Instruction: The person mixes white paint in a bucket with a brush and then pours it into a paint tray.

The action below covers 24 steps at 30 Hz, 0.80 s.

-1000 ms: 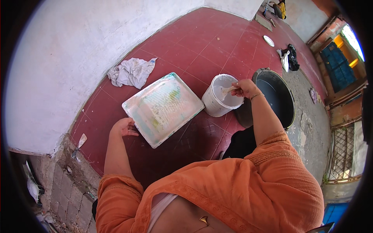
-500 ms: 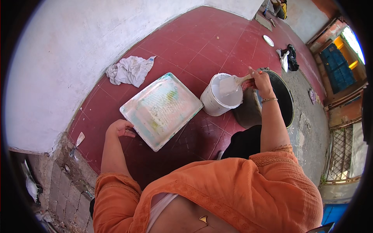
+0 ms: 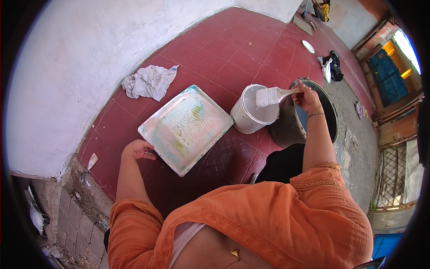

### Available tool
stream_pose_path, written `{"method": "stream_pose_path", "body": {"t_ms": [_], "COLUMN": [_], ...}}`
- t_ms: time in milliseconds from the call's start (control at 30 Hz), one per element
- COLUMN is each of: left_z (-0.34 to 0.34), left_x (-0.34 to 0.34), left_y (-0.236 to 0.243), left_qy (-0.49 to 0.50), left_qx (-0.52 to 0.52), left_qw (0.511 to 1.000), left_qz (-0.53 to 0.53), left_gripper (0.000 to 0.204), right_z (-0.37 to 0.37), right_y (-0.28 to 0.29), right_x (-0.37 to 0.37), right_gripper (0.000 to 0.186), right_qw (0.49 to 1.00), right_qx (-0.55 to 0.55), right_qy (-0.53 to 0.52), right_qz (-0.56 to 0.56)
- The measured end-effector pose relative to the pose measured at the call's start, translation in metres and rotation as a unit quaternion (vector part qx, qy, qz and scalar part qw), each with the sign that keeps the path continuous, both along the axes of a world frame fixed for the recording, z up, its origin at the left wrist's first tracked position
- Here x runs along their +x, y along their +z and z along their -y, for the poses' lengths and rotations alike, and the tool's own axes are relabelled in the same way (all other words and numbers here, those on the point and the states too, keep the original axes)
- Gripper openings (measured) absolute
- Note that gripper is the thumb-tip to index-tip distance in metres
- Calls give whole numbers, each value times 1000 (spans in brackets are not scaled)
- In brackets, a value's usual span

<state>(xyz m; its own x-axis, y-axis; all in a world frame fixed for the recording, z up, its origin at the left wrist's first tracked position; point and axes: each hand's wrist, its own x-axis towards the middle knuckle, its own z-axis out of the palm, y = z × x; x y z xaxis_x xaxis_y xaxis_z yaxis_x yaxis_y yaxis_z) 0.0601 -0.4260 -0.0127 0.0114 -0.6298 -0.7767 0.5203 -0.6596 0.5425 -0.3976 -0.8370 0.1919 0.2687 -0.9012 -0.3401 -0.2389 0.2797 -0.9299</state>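
Observation:
My right hand (image 3: pixel 309 99) grips the wooden handle of a wide paintbrush (image 3: pixel 268 96), whose bristles are coated white. The brush lies nearly level over the mouth of a white bucket (image 3: pixel 247 117), which holds pale paint. At the left, my left hand (image 3: pixel 139 149) is by the near left edge of a paint tray (image 3: pixel 186 130). Its fingers are loosely stretched out, with the thumb side at the tray's rim; whether it bears any weight I cannot tell. White, green and yellowish paint smears cover the tray's ridged surface.
A large dark tub (image 3: pixel 331 114) stands right of the bucket. A crumpled white cloth (image 3: pixel 151 82) lies beyond the tray near the white wall (image 3: pixel 67 85). A scraper (image 3: pixel 89 167) rests at the floor's left edge. Far off are a white lid (image 3: pixel 307 46), a black bag (image 3: pixel 335 67) and a person (image 3: pixel 321 10).
My right hand has moved slightly right and down, and the brush has turned from hanging into the bucket to lying nearly level over its rim. My left hand and the tray have hardly moved.

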Motion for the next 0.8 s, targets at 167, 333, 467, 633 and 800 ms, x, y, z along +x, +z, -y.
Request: {"method": "stream_pose_path", "body": {"t_ms": [167,333,467,633,800], "left_z": [1,-2,3,-3,-11], "left_x": [1,1,-6,-2,-3], "left_y": [-5,-11,-13,-16,-8], "left_qy": [-5,3,75,158,214], "left_qx": [-2,-5,-8,-5,-15], "left_qw": [1000,1000,997,986,975], "left_qz": [-10,-10,16,57,52], "left_gripper": [33,33,29,26,20], "right_z": [4,2,5,8,13], "right_y": [-5,-4,-6,-7,-10], "right_x": [-10,-9,-11,-6,-6], "right_gripper": [38,39,40,40,41], "right_qw": [997,995,996,998,999], "right_qx": [36,40,46,35,30], "right_qy": [21,29,31,31,23], "right_qz": [61,88,73,43,24]}}
